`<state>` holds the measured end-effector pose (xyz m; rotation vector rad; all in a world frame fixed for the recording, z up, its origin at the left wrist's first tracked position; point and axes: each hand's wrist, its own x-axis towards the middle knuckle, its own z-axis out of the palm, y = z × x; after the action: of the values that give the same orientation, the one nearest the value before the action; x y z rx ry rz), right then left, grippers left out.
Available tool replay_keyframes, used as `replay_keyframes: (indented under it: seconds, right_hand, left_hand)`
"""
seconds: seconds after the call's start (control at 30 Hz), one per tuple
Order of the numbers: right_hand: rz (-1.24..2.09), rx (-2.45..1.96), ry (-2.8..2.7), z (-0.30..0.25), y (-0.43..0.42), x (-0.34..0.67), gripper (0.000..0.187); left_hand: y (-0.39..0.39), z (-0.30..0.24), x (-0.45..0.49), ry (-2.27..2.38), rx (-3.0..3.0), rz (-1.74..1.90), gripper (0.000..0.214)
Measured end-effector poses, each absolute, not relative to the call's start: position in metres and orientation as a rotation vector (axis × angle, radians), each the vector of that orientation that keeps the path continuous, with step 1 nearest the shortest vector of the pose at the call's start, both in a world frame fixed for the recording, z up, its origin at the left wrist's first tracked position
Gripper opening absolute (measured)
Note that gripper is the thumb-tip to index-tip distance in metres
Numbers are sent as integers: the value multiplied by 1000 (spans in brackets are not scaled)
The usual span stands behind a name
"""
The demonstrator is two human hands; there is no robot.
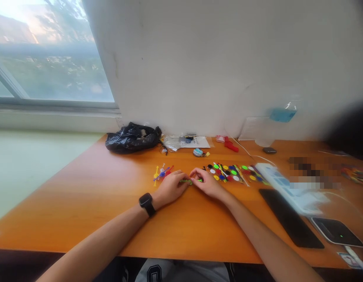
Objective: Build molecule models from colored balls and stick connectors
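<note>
Green plastic sits pinched in the left hand and right hand, presumably for fine two-sided control.

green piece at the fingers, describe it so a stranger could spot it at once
On the brown table, find the left hand, black watch at its wrist, and the right hand. The small green piece is between the colourful pile and the coloured discs; unlike them, it is at the fingers of both hands.
</note>
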<state>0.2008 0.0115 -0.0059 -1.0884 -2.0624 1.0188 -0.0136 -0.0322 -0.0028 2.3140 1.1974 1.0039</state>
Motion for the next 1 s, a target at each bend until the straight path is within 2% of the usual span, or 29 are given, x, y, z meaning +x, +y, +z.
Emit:
replay_keyframes:
  seconds: [1.0]
  right_hand:
    - [972, -1075, -2111, -10, 14, 199, 12]
  left_hand:
    - [-30, -2, -9, 1283, 2339, 989, 14]
